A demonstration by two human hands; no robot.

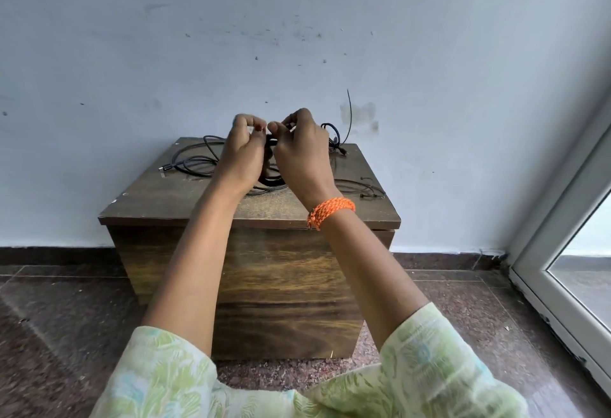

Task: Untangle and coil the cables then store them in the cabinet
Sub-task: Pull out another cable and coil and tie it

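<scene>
A small dark wooden cabinet point(158, 199) stands against the wall with black cables on its top. Both hands are raised over its middle. My left hand point(243, 149) and my right hand point(302, 149) have curled fingers that pinch a coiled black cable point(271, 179), which hangs between them; most of the coil is hidden behind the hands. A loose black cable point(195, 159) with a plug end lies on the left of the top. Another tangled black cable point(334, 139) lies at the back right, with a thin black strand sticking up. A thin cable point(360, 186) lies at the right.
A pale wall point(297, 37) rises right behind the cabinet. A white-framed glass door point(568, 252) stands at the right. The floor point(66, 318) is dark speckled stone. An orange thread band point(330, 211) is on my right wrist.
</scene>
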